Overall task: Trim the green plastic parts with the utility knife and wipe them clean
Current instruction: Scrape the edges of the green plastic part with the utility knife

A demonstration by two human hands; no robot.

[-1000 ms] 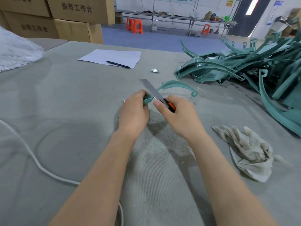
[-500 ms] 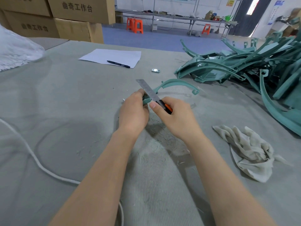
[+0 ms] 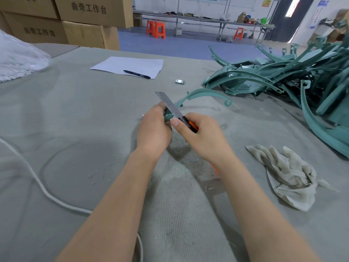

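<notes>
Trimming step in hand, wiping not yet done. One curved green plastic part [image 3: 204, 93] sits at frame centre. The pile of matching green parts [image 3: 264, 80] upper right looks like backlog. The crumpled off-white rag [image 3: 289, 174] lies lower right, apart from both hands. Left hand [image 3: 154, 129] fingers curl round the part's near end. Right hand [image 3: 204, 138] clenches the orange-handled utility knife [image 3: 171, 106], blade laid on the part.

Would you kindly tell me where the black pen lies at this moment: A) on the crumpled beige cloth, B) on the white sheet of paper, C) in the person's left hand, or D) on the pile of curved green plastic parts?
B: the black pen lies flat across the near right part of the white sheet of paper, at the far side of the table.
</notes>
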